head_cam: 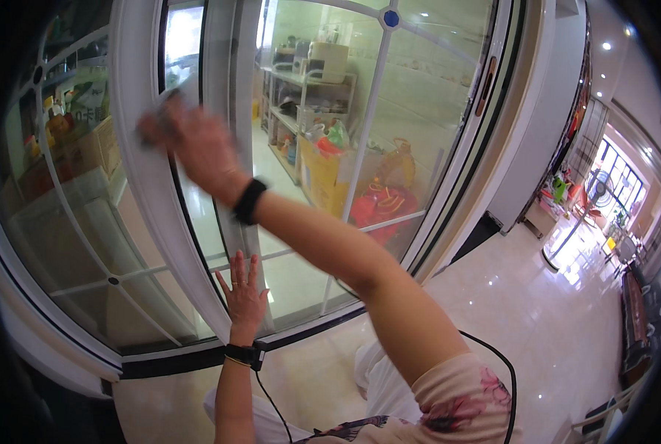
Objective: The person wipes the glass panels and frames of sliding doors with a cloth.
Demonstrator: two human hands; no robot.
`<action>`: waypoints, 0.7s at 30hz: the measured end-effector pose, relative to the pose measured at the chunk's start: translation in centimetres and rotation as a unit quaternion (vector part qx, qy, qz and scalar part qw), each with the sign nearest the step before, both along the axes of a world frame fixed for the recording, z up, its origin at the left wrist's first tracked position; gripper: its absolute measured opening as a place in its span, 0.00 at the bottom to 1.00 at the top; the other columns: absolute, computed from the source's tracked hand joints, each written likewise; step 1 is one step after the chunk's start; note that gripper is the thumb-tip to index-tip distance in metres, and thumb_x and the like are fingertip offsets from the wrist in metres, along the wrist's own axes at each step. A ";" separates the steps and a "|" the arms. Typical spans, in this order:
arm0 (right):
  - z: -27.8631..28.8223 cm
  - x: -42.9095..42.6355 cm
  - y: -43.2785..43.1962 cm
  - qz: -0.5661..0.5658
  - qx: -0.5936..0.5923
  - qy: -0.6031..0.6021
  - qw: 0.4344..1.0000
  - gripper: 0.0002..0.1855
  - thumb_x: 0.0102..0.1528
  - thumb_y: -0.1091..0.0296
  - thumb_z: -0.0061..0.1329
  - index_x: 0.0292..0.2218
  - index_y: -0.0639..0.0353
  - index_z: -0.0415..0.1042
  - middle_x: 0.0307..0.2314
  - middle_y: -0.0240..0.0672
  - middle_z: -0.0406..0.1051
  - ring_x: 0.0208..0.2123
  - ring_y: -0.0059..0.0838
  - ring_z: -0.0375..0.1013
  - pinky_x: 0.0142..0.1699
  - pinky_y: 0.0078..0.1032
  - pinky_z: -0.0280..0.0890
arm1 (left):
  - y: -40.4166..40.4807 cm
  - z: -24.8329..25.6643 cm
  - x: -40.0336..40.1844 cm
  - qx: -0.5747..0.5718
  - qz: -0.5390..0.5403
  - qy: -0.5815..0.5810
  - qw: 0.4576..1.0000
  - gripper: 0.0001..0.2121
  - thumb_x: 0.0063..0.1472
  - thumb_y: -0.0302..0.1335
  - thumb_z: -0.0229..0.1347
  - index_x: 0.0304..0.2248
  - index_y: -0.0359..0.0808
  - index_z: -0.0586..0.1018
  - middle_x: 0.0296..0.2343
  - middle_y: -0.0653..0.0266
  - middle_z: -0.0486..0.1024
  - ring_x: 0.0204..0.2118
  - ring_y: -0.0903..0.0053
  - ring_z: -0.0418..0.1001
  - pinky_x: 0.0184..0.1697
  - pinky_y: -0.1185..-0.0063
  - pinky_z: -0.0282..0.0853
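Note:
My right hand (pixel 203 147) is raised against the white frame (pixel 142 166) of a sliding glass door. It is blurred, and a small dark grey pad or cloth (pixel 167 119) shows under its fingers; which of the two I cannot tell. Lower down, my left hand (pixel 244 297) lies spread with fingers apart against the door's edge, near the grey-white stile (pixel 241 222). No object is in it. The glass pane (pixel 419 111) to the right carries white bars and a blue rosette (pixel 391 19). A narrow strip of glass (pixel 197 205) lies between the two frames.
Behind the glass stand a white shelf rack (pixel 303 83), a yellow carton (pixel 325 172) and a red bag (pixel 383 208). A black cable (pixel 505 361) runs beside my right arm. Pale glossy tiles (pixel 475 311) lead to a standing fan (pixel 600 186) and a dark sofa (pixel 641 316).

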State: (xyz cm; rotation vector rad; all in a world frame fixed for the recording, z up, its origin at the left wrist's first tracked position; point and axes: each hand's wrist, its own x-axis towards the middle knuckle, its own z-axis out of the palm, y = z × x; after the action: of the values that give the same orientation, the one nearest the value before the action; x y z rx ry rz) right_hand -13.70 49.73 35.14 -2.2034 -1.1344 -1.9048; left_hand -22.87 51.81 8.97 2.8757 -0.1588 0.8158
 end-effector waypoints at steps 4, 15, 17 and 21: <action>-0.2 -2.9 0.7 0.048 -0.132 0.007 0.990 0.30 0.51 0.64 0.44 0.53 0.26 0.52 0.48 0.37 0.52 0.40 0.35 0.61 0.40 0.31 0.62 | 1.3 -0.9 0.3 0.089 0.042 -0.028 0.995 0.46 0.43 0.42 0.61 0.58 0.51 0.46 0.58 0.63 0.37 0.61 0.73 0.36 0.59 0.55 0.28; 9.5 8.7 -38.1 -0.149 0.329 0.016 0.932 0.29 0.51 0.74 0.34 0.54 0.44 0.50 0.47 0.44 0.55 0.46 0.47 0.62 0.48 0.37 0.60 | 1.1 -0.6 0.1 0.079 0.043 -0.010 0.996 0.45 0.45 0.41 0.59 0.58 0.53 0.44 0.59 0.66 0.37 0.61 0.75 0.36 0.59 0.53 0.27; 10.2 9.8 -38.7 -0.208 0.489 0.137 0.836 0.30 0.51 0.73 0.37 0.55 0.43 0.48 0.46 0.50 0.51 0.41 0.50 0.66 0.47 0.38 0.61 | 1.4 -0.4 0.0 0.073 0.050 -0.004 0.996 0.46 0.44 0.41 0.59 0.58 0.52 0.43 0.59 0.65 0.36 0.61 0.74 0.35 0.58 0.52 0.27; 11.9 10.3 -31.0 -0.112 0.341 -0.063 0.931 0.34 0.47 0.79 0.38 0.54 0.45 0.49 0.45 0.51 0.53 0.39 0.49 0.66 0.44 0.38 0.63 | 0.1 -0.4 0.2 0.027 0.014 0.013 0.999 0.46 0.44 0.42 0.59 0.58 0.50 0.43 0.59 0.62 0.35 0.61 0.71 0.34 0.58 0.52 0.26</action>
State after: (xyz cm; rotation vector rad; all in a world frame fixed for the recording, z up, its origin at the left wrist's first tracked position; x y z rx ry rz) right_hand -3.38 18.73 47.04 -1.8781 -0.1482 -2.1087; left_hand -22.68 51.92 8.58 2.9439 -0.1397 0.7906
